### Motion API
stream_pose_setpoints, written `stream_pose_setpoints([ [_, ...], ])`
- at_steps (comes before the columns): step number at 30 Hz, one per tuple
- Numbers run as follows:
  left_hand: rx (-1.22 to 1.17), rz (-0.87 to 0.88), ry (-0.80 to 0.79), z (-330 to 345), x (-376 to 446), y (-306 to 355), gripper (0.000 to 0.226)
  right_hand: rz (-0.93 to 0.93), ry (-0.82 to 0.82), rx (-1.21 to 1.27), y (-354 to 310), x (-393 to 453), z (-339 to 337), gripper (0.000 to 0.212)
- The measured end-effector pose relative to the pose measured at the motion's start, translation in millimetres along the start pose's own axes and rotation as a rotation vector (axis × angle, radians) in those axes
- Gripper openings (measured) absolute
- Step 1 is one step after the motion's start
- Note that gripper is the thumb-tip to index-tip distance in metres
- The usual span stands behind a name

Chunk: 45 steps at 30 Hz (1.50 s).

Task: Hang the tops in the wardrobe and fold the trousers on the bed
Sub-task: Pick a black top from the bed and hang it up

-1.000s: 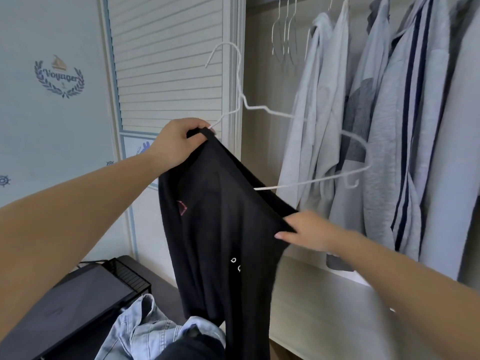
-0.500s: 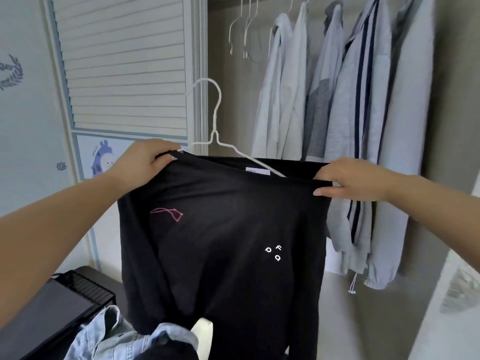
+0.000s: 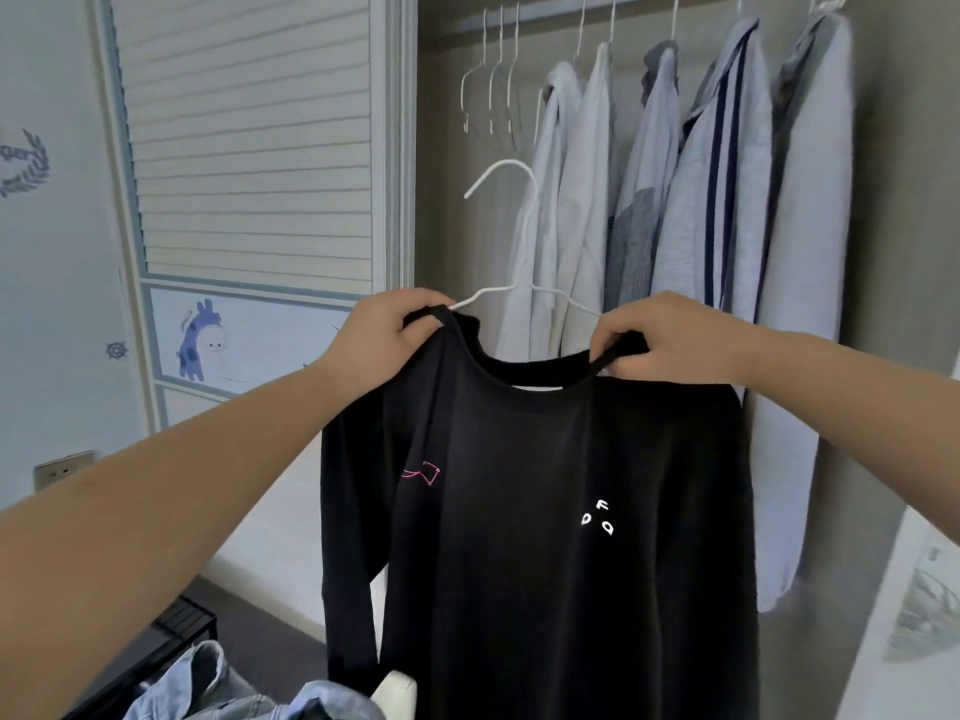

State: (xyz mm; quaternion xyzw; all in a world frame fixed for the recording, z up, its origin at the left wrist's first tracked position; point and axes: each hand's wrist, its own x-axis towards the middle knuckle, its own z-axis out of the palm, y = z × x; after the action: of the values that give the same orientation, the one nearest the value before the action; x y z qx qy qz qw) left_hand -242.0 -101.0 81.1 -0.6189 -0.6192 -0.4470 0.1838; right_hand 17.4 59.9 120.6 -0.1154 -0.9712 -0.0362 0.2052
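A black long-sleeved top (image 3: 545, 537) with a small pink mark and white letters hangs spread out in front of me on a white wire hanger (image 3: 524, 236). The hanger's hook rises above the neckline, its lower part hidden inside the top. My left hand (image 3: 384, 330) grips the left shoulder at the collar. On the other side of the collar, my right hand (image 3: 670, 340) pinches the right shoulder. The open wardrobe (image 3: 447, 200) is just behind, with several pale shirts and jackets (image 3: 701, 200) on its rail.
Three bare wire hangers (image 3: 491, 90) hang at the rail's left end. The slatted wardrobe door (image 3: 249, 137) stands to the left. Denim clothing (image 3: 218, 688) lies at the bottom left beside a black box (image 3: 182, 626). A white board (image 3: 924, 615) is at the right edge.
The top went from bunched in my left hand to spread flat on the hanger. My right hand moved up from the hem area to the right shoulder, and both hands now sit at the collar.
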Motion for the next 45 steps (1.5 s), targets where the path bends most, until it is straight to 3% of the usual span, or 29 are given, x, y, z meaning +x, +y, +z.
stream_pose_setpoints([
  [3, -0.042, -0.011, 0.013, -10, 2, -6, 0.027, 0.022, -0.052, -0.019, 7, -12, -5, 0.019],
  [5, -0.093, -0.064, 0.089, -18, 3, -14, 0.027, 0.069, -0.122, -0.060, 15, -27, -7, 0.035],
  [7, -0.145, -0.098, 0.130, -24, 6, -18, 0.029, 0.108, -0.154, -0.068, 24, -38, -5, 0.034],
  [9, -0.102, -0.062, 0.066, -23, 11, -15, 0.028, 0.125, -0.130, -0.090, 28, -41, -4, 0.020],
  [13, 0.005, 0.017, -0.137, -15, 19, -11, 0.032, 0.141, 0.043, -0.035, 29, -36, -1, 0.019],
  [16, 0.037, 0.037, -0.167, -9, 18, -10, 0.035, 0.112, 0.128, 0.012, 27, -34, -1, 0.012],
  [19, 0.073, 0.037, -0.203, -4, 16, -10, 0.040, 0.089, 0.126, -0.027, 25, -31, -5, 0.017],
  [23, 0.009, -0.017, -0.094, 1, 16, -16, 0.015, 0.073, 0.120, -0.103, 25, -29, -10, 0.024],
  [27, 0.042, 0.025, 0.054, 9, 22, -19, 0.012, 0.104, 0.122, -0.119, 25, -25, -15, 0.033],
  [32, 0.040, -0.020, 0.092, 25, 37, -21, 0.005, 0.177, 0.022, -0.167, 26, -22, -18, 0.046],
  [35, 0.010, -0.062, 0.154, 39, 45, -21, 0.009, 0.216, 0.005, -0.001, 28, -24, -21, 0.038],
  [40, -0.071, -0.184, 0.120, 67, 64, -36, 0.010, 0.264, -0.014, 0.442, 42, -21, -20, 0.019],
  [43, -0.086, -0.225, 0.149, 80, 92, -48, 0.011, 0.277, 0.056, 0.632, 53, 0, -25, 0.029],
  [45, -0.132, -0.248, 0.150, 89, 108, -54, 0.011, 0.259, 0.098, 0.702, 60, 16, -26, 0.052],
])
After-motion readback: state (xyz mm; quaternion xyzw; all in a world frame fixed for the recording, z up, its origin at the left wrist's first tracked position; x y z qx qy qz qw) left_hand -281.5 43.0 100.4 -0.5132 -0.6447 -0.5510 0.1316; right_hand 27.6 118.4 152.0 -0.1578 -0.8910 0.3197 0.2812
